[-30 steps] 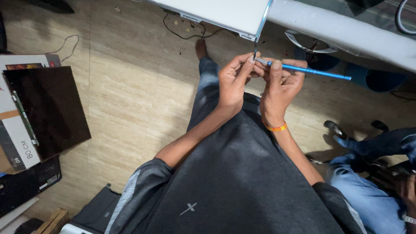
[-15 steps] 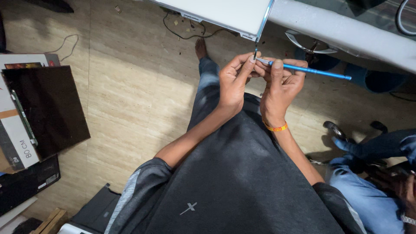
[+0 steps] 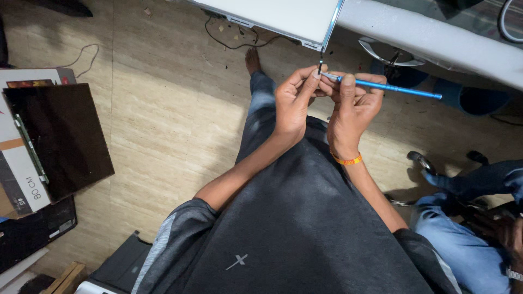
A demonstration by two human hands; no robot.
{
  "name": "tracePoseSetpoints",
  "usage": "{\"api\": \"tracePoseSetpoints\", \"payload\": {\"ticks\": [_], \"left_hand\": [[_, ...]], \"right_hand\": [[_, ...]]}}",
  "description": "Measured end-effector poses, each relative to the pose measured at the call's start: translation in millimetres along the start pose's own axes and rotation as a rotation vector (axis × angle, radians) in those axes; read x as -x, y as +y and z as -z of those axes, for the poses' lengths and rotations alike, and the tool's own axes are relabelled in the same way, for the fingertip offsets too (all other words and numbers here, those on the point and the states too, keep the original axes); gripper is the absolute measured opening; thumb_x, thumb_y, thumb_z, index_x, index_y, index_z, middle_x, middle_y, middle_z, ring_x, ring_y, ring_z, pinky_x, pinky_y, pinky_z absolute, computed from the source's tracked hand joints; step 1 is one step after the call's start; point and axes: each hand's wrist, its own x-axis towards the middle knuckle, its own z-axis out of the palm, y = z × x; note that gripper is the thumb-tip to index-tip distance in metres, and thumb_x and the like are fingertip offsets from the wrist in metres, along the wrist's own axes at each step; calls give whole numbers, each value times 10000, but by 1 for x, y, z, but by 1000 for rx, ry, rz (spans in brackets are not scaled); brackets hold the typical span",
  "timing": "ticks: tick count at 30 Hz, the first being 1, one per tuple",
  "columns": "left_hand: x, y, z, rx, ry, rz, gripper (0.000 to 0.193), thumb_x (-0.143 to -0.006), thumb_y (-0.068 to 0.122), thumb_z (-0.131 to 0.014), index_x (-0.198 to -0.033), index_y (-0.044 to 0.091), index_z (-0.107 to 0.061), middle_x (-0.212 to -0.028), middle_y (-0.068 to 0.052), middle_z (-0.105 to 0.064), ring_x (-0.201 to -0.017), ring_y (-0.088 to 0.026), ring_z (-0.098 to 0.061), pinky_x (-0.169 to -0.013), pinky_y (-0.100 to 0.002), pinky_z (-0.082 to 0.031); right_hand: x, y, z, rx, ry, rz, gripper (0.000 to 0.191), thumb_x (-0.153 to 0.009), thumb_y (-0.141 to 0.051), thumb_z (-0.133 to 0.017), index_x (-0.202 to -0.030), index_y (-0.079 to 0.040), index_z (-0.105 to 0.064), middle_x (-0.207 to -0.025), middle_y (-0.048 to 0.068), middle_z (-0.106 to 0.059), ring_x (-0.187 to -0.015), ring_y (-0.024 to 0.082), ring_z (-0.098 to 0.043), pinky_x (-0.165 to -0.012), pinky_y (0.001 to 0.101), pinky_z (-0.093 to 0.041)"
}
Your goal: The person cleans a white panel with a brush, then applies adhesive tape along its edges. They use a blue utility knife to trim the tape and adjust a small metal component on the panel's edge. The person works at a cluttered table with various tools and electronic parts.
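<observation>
My right hand (image 3: 353,106) grips a slim blue screwdriver (image 3: 392,87) that points left, its handle sticking out to the right. My left hand (image 3: 294,100) is raised beside it, and its thumb and fingers pinch a small dark bit (image 3: 320,67) right at the screwdriver's tip. Both hands meet above my lap, just below the corner of a white flat panel (image 3: 283,16) on the bench. An orange band circles my right wrist.
A dark flat panel (image 3: 60,136) lies on a cardboard box on the floor at left. Cables trail under the white bench (image 3: 436,38). Another person's legs in blue jeans (image 3: 463,239) sit at the right, near a chair base (image 3: 389,51).
</observation>
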Motion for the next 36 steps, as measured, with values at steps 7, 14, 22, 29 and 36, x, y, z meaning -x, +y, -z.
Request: {"api": "tracePoseSetpoints", "payload": {"ticks": [7,14,22,29,36], "left_hand": [[1,1,-1,0,-2,5,258,-1076,176,-653,-1234,-23,-696,-967,-49,-736,-868,-85,-685,-797,-252,-571],[1,1,-1,35,-2,14,262,-1067,173,-654,-1233,-27,-690,-997,-52,-737,-889,-85,-687,-809,-260,-581],[1,0,0,10,8,10,263,-1072,173,-652,-1236,-29,-693,-1025,-59,-738,-902,-86,-687,-808,-256,-575],[2,0,0,20,-9,6,259,-1080,176,-645,-1236,-24,-692,-1013,-61,-736,-906,-95,-692,-828,-268,-588],[1,0,0,-2,-14,-13,254,-1081,171,-639,-1233,-25,-691,-1007,-59,-735,-905,-95,-693,-832,-275,-592]], "right_hand": [[3,1,3,70,-4,14,218,-1137,-110,-611,-1171,-33,-410,-1098,241,-721,-1034,290,-767,-922,414,-670],[1,4,3,18,17,18,225,-1123,-112,-613,-1171,-33,-409,-1084,235,-718,-1014,287,-765,-910,418,-673],[2,1,1,25,2,14,222,-1126,-113,-609,-1172,-28,-410,-1085,236,-719,-1029,293,-766,-929,429,-680],[1,0,1,41,-2,17,215,-1128,-109,-606,-1180,-27,-414,-1086,233,-718,-1022,287,-763,-923,419,-671],[2,1,1,32,-1,16,215,-1127,-107,-610,-1171,-26,-415,-1088,232,-716,-1029,283,-761,-927,423,-675]]}}
